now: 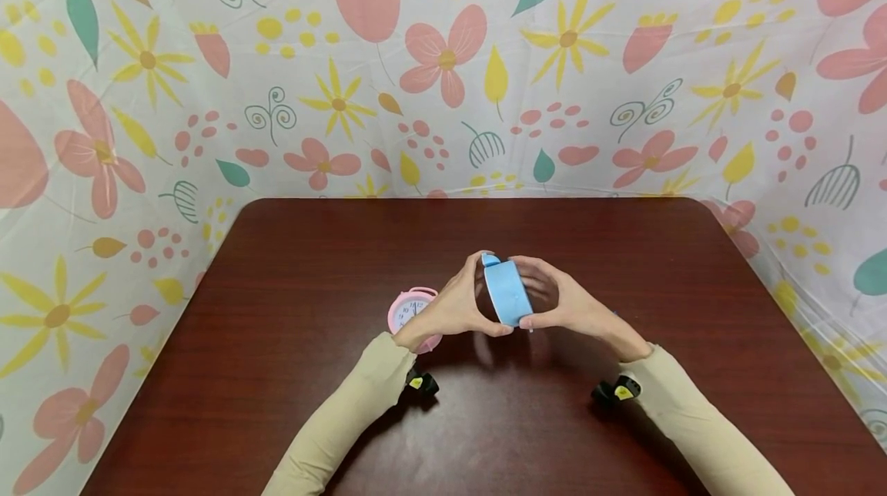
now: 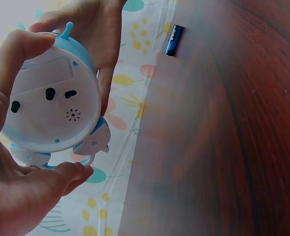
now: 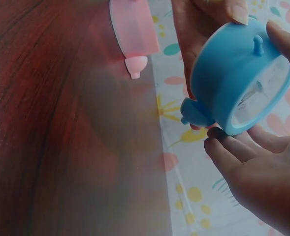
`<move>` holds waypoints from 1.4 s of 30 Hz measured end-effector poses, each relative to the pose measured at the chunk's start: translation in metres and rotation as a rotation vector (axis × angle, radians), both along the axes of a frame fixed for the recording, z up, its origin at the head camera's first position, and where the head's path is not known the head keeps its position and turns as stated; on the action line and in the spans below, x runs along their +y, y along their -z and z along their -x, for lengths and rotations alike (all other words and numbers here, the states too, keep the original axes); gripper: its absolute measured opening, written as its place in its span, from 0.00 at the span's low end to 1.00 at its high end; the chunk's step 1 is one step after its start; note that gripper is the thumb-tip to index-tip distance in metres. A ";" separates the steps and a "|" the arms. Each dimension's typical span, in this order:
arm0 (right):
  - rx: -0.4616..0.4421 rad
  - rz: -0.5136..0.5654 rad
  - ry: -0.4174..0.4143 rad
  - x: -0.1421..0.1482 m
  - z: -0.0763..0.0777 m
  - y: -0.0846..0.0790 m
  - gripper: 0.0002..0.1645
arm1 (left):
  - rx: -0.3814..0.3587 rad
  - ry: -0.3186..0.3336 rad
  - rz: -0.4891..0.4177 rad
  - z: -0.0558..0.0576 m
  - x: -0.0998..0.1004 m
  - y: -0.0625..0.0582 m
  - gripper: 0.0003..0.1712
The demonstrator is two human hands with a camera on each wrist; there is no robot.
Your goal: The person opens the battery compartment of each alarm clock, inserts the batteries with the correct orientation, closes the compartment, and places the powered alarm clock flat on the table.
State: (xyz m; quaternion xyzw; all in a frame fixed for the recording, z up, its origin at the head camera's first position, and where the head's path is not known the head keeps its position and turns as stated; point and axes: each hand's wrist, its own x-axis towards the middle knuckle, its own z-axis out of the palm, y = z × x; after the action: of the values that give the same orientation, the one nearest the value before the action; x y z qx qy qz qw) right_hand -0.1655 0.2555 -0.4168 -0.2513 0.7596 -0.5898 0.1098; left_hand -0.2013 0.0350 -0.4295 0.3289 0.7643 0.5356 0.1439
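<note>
My left hand [image 1: 459, 306] and right hand [image 1: 572, 303] curl round the blue clock [image 1: 509, 293], held above the surface [image 1: 312, 265] — likely light, stiff, slightly slippery plastic, best gripped by its casing [image 3: 218, 73].

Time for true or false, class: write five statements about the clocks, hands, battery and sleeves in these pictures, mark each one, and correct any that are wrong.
1. The left hand and right hand both hold the blue clock. True.
2. The right hand grips the pink clock. False: the pink clock is on the table.
3. A battery lies on the table. True.
4. The back of the blue clock is black. False: it is white.
5. The sleeves are red. False: they are beige.
</note>
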 end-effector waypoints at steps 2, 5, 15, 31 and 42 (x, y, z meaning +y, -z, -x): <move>0.018 -0.005 -0.014 0.000 0.000 0.000 0.53 | 0.001 0.004 0.008 0.000 0.000 0.000 0.65; 0.033 -0.012 -0.031 0.001 0.001 0.000 0.54 | 0.002 0.010 0.002 -0.001 0.001 -0.001 0.65; 0.100 -0.095 -0.017 0.002 -0.001 -0.012 0.59 | 0.084 -0.010 0.078 -0.006 0.001 -0.003 0.66; 0.355 -0.483 0.003 -0.025 -0.015 -0.065 0.62 | 0.235 -0.050 0.211 -0.008 0.005 -0.003 0.70; 0.386 -0.599 0.008 -0.018 -0.002 -0.043 0.68 | 0.302 -0.048 0.244 -0.008 0.009 -0.002 0.72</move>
State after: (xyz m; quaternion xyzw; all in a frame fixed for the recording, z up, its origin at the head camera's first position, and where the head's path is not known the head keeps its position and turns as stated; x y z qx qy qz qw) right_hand -0.1636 0.2379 -0.3740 -0.3118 0.9064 -0.2832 0.0309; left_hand -0.1929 0.0441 -0.4279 0.3672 0.8441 0.3870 0.0537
